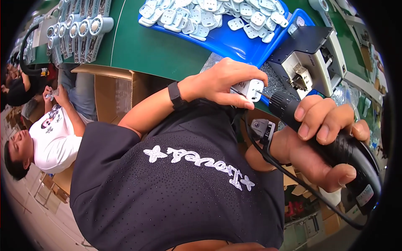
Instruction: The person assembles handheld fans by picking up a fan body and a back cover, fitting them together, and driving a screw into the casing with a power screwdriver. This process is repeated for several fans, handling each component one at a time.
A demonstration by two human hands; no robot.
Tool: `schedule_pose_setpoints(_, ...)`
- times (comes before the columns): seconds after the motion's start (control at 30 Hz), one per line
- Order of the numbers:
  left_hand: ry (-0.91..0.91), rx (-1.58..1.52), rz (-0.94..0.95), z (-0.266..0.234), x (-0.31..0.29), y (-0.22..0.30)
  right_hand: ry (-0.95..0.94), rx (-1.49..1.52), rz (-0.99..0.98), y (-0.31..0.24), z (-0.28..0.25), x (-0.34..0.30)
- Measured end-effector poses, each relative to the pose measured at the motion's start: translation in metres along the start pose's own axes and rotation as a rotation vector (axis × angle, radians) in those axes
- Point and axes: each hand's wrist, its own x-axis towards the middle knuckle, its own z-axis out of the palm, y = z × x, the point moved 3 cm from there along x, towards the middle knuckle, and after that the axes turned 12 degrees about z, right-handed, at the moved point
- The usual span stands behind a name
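Observation:
My left hand [228,79], with a black band at its wrist, pinches a small white plastic housing [254,88] between thumb and fingers. Around a black electric screwdriver [351,152] my right hand [320,134] is closed. The thin bit of the screwdriver points left and reaches the face of the housing, beside a hole; whether a screw sits at its tip I cannot tell. A dark cable runs from the tool's rear end in a loop past my right wrist, which has a small grey device [261,127] near it.
A blue tray [236,46] full of pale square covers [207,19] lies on the green table [155,58]. Right of it stands a black and white machine [322,62] with a metal front piece. Light-blue ring-headed parts [83,29] lie at far left, near a seated co-worker [54,134].

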Motion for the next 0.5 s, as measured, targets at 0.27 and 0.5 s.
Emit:
schedule_pose_setpoints(0.27,-0.009,-0.010,0.019,0.001,-0.001,-0.001,0.048,-0.023,-0.050,0.012,0.003,-0.012)
schedule_pose_setpoints(0.5,0.005,0.013,-0.007,0.003,0.001,0.000,0.265,-0.121,-0.207,0.004,-0.004,-0.030)
